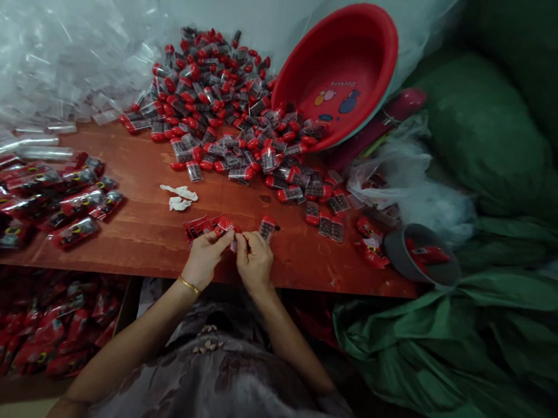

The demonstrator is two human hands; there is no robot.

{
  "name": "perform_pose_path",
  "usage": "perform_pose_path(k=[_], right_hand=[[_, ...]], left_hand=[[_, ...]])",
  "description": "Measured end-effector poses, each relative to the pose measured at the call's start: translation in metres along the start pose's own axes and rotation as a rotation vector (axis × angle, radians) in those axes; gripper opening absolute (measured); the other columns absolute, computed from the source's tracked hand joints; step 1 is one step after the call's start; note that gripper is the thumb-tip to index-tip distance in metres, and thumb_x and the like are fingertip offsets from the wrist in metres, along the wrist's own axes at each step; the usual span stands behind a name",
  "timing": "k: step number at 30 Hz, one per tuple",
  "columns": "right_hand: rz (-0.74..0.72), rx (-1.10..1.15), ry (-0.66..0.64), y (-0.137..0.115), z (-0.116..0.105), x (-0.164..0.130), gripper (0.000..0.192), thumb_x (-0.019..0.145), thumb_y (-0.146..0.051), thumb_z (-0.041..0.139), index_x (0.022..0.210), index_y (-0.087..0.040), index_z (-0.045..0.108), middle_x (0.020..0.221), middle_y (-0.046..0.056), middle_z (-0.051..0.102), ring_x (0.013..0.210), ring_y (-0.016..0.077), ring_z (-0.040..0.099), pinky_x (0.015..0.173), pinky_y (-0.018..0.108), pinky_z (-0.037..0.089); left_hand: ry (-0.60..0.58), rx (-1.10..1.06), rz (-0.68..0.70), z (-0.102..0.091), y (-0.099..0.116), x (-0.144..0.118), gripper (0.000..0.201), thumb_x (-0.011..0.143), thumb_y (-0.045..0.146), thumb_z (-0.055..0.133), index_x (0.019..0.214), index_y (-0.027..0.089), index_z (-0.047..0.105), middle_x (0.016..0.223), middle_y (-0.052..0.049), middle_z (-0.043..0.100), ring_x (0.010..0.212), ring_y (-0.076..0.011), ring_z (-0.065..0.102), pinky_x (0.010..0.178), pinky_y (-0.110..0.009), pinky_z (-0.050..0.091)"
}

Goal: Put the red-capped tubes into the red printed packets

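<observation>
Table: the wooden table (140,241), reddish brown, stretches in front of you from left to right.
Red basin: the red basin (340,51) leans at the far side, its opening tilted toward you.
Capped pile: a pile of red-capped containers (210,96) lies beyond your hands and reaches to the basin.
Packet heap: the shiny red packets (36,186) lie on the table at your left, well apart from your hands.
Left hand: your left hand (207,255) has thumb and forefinger pressed together on a small pale piece (233,244).
Right hand: your right hand (255,261) pinches at the same piece, its fingertips just beside the left ones; the other fingers are curled.
Red wrappers: the red printed wrappers (200,228) lie on the table by your left hand, glossy, with black marks; as a group they spread left to right, overlapping.
Single container: one capped container (267,228) lies just beyond your right hand, partly hidden by it. Its body is clear with dark contents. Its red cap points away from you, and the long axis runs from far to near, slightly slanted.
Small piece: it is pinkish white and sits between the two pinches, over the table near its front edge. It is too small and covered to tell its long axis.
</observation>
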State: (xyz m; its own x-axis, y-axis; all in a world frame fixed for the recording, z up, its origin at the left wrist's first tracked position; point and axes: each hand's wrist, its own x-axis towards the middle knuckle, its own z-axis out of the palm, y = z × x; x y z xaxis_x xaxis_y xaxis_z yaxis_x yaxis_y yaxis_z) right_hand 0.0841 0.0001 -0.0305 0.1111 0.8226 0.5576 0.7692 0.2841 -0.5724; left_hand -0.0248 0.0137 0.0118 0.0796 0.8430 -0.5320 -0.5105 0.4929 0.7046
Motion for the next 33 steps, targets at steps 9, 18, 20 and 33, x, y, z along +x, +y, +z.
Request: perform_pose_path(k=[9, 18, 20, 33], right_hand=[[-0.064, -0.098, 0.01, 0.002, -0.004, 0.002, 0.035, 0.096, -0.031, 0.034, 0.079, -0.018, 0.061, 0.071, 0.005, 0.065, 0.068, 0.0144, 0.058, 0.067, 0.027, 0.04], [0.497, -0.613, -0.288, 0.033, -0.027, 0.019, 0.046, 0.085, -0.052, 0.048, 0.098, -0.01, 0.06, 0.099, 0.02, 0.061, 0.094, 0.0314, 0.058, 0.073, 0.038, 0.042], [0.487, -0.596, -0.33, 0.037, -0.024, 0.019, 0.037, 0.084, -0.047, 0.053, 0.094, -0.012, 0.061, 0.1, 0.02, 0.061, 0.097, 0.0319, 0.057, 0.075, 0.039, 0.042], [0.484, 0.637, -0.445, 0.005, -0.074, -0.02, 0.021, 0.084, -0.038, 0.053, 0.092, -0.019, 0.056, 0.061, -0.003, 0.059, 0.042, 0.0074, 0.044, 0.043, 0.02, 0.036]], left_hand=[[0.019, -0.062, -0.013, -0.001, -0.003, 0.008, 0.044, 0.037, 0.036, 0.088, 0.065, 0.013, 0.065, 0.061, 0.001, 0.066, 0.056, -0.0084, 0.059, 0.058, -0.021, 0.049], [0.043, -0.085, -0.012, -0.007, 0.006, 0.011, 0.046, 0.036, 0.034, 0.089, 0.07, 0.012, 0.067, 0.067, -0.001, 0.069, 0.06, -0.0114, 0.064, 0.059, -0.021, 0.051], [0.027, -0.06, -0.035, -0.006, 0.007, 0.01, 0.045, 0.038, 0.035, 0.088, 0.07, 0.013, 0.066, 0.067, -0.002, 0.069, 0.059, -0.0117, 0.064, 0.058, -0.021, 0.05], [0.005, 0.04, -0.064, -0.011, 0.013, 0.012, 0.048, 0.038, 0.041, 0.087, 0.071, 0.013, 0.066, 0.07, -0.003, 0.069, 0.06, -0.0127, 0.062, 0.058, -0.025, 0.05]])
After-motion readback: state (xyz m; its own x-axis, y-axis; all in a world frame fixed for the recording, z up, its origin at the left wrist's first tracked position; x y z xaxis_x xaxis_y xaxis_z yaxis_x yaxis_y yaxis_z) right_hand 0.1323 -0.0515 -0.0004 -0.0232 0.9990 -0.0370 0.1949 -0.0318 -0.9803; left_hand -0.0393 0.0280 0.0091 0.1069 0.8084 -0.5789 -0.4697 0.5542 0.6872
